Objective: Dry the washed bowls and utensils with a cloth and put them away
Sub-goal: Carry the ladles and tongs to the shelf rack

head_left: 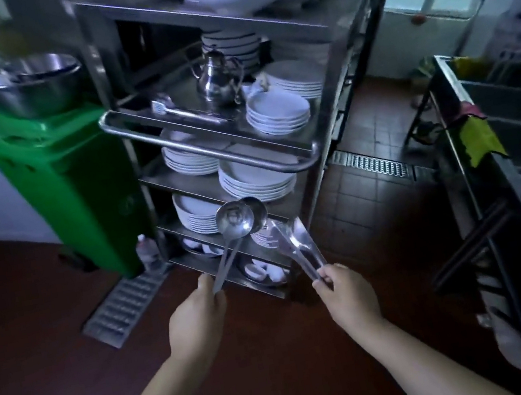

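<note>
The left hand (196, 316) grips two ladles (234, 219) by their handles; the right hand (346, 288) pinches tongs (299, 246) at their end. Both are held up before a steel rack (300, 152) stacked with plates (277, 114), beside a green bin (75, 181).

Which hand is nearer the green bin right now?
Left. The left hand, gripping the ladles, is right of the green bin; the right hand, holding the tongs, is farther right.

Two ladles (234, 219), one pair of tongs (299, 249), one teapot (218, 79), one green bin (75, 181).
</note>
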Demonstrator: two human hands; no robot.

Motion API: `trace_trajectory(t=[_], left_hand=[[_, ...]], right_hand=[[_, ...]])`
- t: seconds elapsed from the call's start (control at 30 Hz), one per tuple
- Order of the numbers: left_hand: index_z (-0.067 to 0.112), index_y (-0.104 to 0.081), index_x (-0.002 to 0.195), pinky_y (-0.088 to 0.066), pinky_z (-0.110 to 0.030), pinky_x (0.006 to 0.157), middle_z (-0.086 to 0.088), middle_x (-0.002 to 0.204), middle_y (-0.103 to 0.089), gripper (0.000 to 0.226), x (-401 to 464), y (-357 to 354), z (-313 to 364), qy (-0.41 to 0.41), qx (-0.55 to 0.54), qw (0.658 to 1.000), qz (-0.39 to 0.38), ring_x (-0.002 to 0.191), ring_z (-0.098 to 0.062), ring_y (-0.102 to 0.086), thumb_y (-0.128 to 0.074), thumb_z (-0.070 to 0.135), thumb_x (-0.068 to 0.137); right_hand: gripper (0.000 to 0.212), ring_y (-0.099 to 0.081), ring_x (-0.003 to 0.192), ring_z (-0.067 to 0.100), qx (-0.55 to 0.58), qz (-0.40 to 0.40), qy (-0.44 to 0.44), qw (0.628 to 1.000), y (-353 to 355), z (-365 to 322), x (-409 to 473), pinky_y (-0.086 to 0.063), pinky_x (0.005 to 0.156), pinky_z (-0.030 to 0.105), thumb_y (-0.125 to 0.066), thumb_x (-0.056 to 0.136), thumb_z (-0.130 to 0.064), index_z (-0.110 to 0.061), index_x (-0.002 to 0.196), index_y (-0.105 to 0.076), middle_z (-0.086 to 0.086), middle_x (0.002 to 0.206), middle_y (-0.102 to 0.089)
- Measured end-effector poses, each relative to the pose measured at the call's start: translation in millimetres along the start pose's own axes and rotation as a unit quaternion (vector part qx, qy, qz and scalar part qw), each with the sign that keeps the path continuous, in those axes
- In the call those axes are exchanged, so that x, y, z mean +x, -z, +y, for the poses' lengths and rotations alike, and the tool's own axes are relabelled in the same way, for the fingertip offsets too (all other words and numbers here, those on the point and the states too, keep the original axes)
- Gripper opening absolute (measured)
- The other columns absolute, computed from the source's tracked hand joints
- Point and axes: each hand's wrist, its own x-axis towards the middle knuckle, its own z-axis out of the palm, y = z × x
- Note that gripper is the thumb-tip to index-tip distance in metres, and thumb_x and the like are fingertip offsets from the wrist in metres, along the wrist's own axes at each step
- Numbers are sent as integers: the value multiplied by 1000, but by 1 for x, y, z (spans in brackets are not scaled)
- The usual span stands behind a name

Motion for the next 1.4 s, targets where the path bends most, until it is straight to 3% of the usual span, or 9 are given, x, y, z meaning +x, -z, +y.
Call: trace_trajectory(t=[0.07, 0.33, 0.5, 0.6, 0.7, 1.03, 1.23, 1.4], left_hand=[[15, -35, 84, -30, -31, 46, 2, 60, -49, 19, 18, 14, -24, 13, 2, 1000, 14, 54, -27, -51, -48, 25, 92], [17, -33, 84, -19, -30, 43, 7, 55, -40, 20, 96, 48, -84, 56, 10, 997, 58, 51, -28, -46, -50, 25, 92], [10, -40, 111, -23, -32, 46, 6, 58, -42, 24, 163, 63, -106, 89, 26, 993, 76, 52, -24, -42, -46, 26, 93], [14, -40, 96, -21, -31, 43, 4, 57, -45, 14, 209, 74, -113, 96, 25, 991, 92, 51, -25, -44, -45, 27, 94], [13, -35, 82, -22, -31, 43, -1, 55, -49, 20, 255, 86, -118, 100, 25, 988, 112, 49, -26, -47, -46, 26, 93], [14, -35, 81, -23, -30, 42, -4, 54, -49, 23, 369, 104, -147, 104, 0, 987, 124, 47, -26, -48, -48, 28, 94], [14, -35, 83, -22, -30, 43, -1, 56, -49, 23, 439, 117, -177, 66, 2, 993, 95, 50, -26, -48, -47, 31, 94], [17, -37, 82, -21, -29, 40, 0, 56, -47, 23, 493, 126, -206, 25, -10, 997, 76, 48, -19, -44, -50, 34, 91]], right_hand=[[7, -59, 83, 17, -19, 17, 37, 999, -12, -28, 17, -33, 60, 26, -62, 88, -24, -19, 87, -67, -9, 80, -55], [7, -60, 76, 30, -27, 75, 163, 983, -48, -104, 101, -49, 61, 38, -73, 77, -4, -8, 76, -67, 6, 74, -63], [10, -62, 73, 31, -5, 95, 208, 973, -72, -139, 174, -53, 63, 40, -77, 73, 0, -4, 79, -71, 8, 73, -65], [13, -62, 68, 29, -1, 98, 248, 964, -84, -162, 222, -53, 62, 37, -79, 71, 1, -5, 77, -70, 5, 71, -65], [11, -61, 69, 26, 7, 104, 253, 962, -90, -185, 271, -49, 59, 33, -78, 73, -1, -7, 78, -70, 4, 72, -65], [5, -60, 80, 32, -4, 105, 238, 966, -113, -238, 415, -47, 68, 35, -71, 80, -2, -3, 84, -72, 10, 81, -66], [16, -57, 97, 30, -63, 87, 170, 980, -140, -267, 479, -47, 77, 37, -66, 87, -14, -8, 100, -72, 9, 99, -67], [14, -57, 91, 34, -98, 78, 137, 983, -164, -285, 512, -47, 74, 39, -67, 85, -11, -7, 97, -73, 12, 93, -67]])
